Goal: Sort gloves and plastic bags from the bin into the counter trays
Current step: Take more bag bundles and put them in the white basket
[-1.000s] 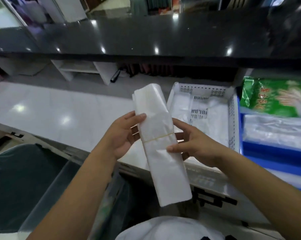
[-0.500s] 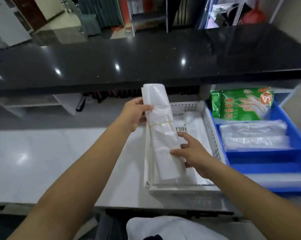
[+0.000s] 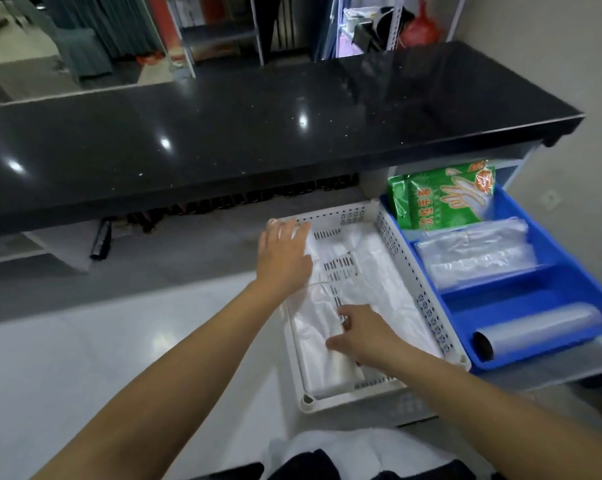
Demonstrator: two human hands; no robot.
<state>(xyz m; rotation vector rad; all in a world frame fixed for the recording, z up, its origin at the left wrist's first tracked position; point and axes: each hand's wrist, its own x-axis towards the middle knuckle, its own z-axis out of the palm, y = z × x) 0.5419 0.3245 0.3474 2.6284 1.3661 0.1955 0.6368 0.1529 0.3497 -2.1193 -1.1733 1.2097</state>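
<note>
A banded bundle of white plastic bags (image 3: 313, 336) lies flat along the left side of the white perforated tray (image 3: 421, 299), on other white bags. My left hand (image 3: 284, 258) rests palm down over the bundle's far end, fingers spread. My right hand (image 3: 363, 336) touches the bundle's near right edge with thumb and fingertips, without closing around it. To the right, the blue tray (image 3: 521, 299) holds a green pack of gloves (image 3: 445, 199) at the back, clear plastic bags (image 3: 476, 258) in the middle and a clear roll (image 3: 538, 329) in front.
A black countertop (image 3: 223, 133) overhangs the trays' far ends. Both trays sit on a white lower surface (image 3: 119, 341) that stretches out to the left. A wall (image 3: 569, 237) lies just right of the blue tray. White cloth (image 3: 344, 452) shows at the bottom edge.
The bundle, held up in both hands before, has gone down flat into the white tray. My left hand has flattened on its far end and my right hand's grip has loosened.
</note>
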